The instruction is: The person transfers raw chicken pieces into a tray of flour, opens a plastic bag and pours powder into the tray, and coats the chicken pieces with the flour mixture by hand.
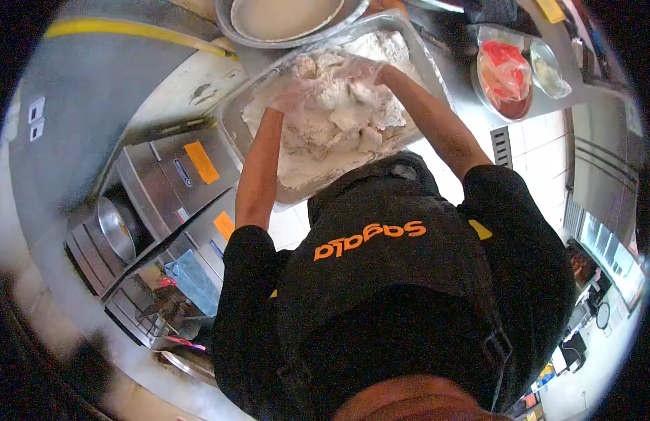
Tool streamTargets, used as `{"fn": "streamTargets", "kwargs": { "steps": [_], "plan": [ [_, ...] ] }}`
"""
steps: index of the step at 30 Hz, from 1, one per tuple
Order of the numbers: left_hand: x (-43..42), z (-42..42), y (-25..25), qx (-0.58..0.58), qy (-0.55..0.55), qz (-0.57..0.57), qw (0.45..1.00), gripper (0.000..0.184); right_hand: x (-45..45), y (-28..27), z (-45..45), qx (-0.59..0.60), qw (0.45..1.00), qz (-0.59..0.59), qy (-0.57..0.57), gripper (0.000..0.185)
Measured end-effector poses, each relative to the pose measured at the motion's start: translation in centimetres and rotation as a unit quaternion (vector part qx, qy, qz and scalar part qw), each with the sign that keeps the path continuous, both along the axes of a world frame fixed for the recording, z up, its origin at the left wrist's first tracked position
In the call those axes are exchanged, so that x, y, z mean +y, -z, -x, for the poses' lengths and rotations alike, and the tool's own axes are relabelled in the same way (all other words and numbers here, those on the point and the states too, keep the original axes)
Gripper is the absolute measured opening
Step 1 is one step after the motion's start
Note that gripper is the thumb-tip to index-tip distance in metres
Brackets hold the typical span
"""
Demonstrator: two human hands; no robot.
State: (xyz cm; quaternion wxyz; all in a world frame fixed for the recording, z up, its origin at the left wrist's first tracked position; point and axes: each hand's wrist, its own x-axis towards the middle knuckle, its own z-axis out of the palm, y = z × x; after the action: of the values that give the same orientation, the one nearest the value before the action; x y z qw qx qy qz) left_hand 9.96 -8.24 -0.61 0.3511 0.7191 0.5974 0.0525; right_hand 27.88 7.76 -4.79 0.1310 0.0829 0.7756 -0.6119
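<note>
A large rectangular tub (230, 135) holds loose white flour (386, 48) and several lumpy pieces coated in it (349, 119), which look like raw meat. My left hand (290, 98) is down among the pieces on the left side, pale with flour. On the upper right, my right hand (365, 71) also reaches into the flour and touches the coated pieces. Both hands seem to be in thin clear gloves. Flour and blur hide the fingers, so their grip does not show.
Beyond the tub stands a metal bowl (230, 28) of milky liquid (286, 17). At the right, a round container (511, 109) holds a red and clear plastic bag (504, 67), beside another clear bag (547, 70). Steel cabinets (160, 182) with orange labels are at the left.
</note>
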Motion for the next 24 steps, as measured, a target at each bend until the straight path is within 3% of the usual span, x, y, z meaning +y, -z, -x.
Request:
{"fn": "streamTargets", "kwargs": {
  "steps": [2,4,7,10,14,16,17,18,19,21,22,24],
  "plan": [
    [0.5,-0.1,0.1,0.000,-0.001,0.054,0.999,0.055,0.3,-0.6,-1.4,0.129,0.978,-0.137,-0.090,0.038],
    [0.5,-0.2,1.6,-0.019,-0.030,0.011,0.999,0.058,0.9,-1.3,-2.5,0.203,0.940,-0.241,-0.130,0.042],
    [1.2,-1.4,4.0,-0.022,-0.075,-0.081,0.994,0.063,1.0,-2.8,-6.1,0.129,0.954,-0.268,0.026,0.046],
    [1.7,-4.3,3.2,-0.029,-0.163,-0.137,0.977,0.068,2.2,-2.8,-6.3,0.073,0.934,-0.297,0.186,0.050],
    [1.3,-7.0,2.5,-0.044,-0.251,-0.250,0.934,0.075,4.8,-1.4,-5.8,0.008,0.889,-0.392,0.236,0.057],
    [1.4,-7.4,2.9,-0.010,-0.259,-0.196,0.946,0.079,5.3,-1.2,-5.1,-0.013,0.853,-0.478,0.206,0.060],
    [1.6,-7.3,3.0,0.001,-0.262,-0.112,0.958,0.079,5.3,-1.6,-4.8,-0.111,0.802,-0.569,0.144,0.064],
    [1.8,-7.1,3.1,0.019,-0.260,-0.026,0.965,0.079,5.1,-1.4,-4.6,-0.091,0.776,-0.605,0.154,0.069],
    [2.3,-7.7,-2.1,0.034,-0.278,0.071,0.957,0.078,5.0,-1.0,-4.5,-0.072,0.747,-0.640,0.166,0.074],
    [2.5,-7.8,-3.8,0.056,-0.231,0.113,0.965,0.074,4.7,-6.0,-3.3,-0.148,0.839,-0.473,0.224,0.074],
    [2.5,-7.0,-0.9,0.064,-0.164,0.059,0.983,0.072,6.9,-2.1,-2.7,-0.151,0.862,-0.454,0.165,0.075],
    [2.6,-5.1,7.4,0.047,-0.064,-0.102,0.992,0.058,6.5,-2.9,-3.4,-0.086,0.918,-0.382,0.067,0.065]
  ]
}}
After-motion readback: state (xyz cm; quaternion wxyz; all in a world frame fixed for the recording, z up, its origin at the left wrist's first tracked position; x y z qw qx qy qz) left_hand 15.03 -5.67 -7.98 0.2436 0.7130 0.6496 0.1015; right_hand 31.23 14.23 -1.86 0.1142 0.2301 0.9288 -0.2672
